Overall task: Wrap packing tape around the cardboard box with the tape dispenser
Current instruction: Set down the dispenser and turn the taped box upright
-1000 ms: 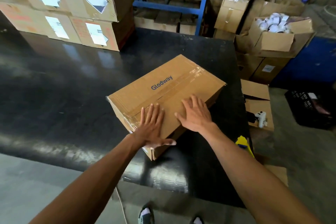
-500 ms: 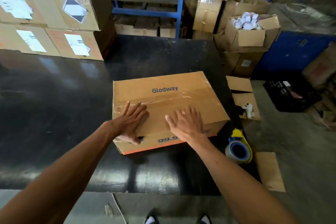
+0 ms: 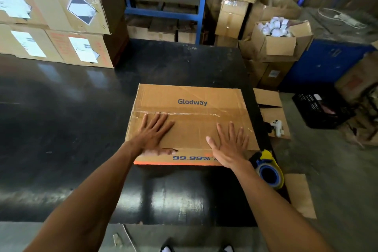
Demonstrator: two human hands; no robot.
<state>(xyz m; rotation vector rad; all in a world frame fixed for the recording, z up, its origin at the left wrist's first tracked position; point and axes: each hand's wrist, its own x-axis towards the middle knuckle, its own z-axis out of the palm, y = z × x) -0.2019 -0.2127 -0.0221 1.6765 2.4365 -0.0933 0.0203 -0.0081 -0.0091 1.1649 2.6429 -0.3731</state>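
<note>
On the counter (image 3: 61,129): both hands flat on cardboard box (image 3: 190,96).
Left hand (image 3: 152,136) and right hand (image 3: 230,145) splayed, grasping nothing; tape dispenser (image 3: 268,170) beside.

Brown cardboard box (image 3: 190,127) (blue lettering, orange edge).

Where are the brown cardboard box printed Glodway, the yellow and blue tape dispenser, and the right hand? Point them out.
Brown cardboard box printed Glodway (image 3: 190,96): head view, bare top face.
Yellow and blue tape dispenser (image 3: 269,173): head view, blue roll.
Right hand (image 3: 230,146): head view, back of hand.
</note>
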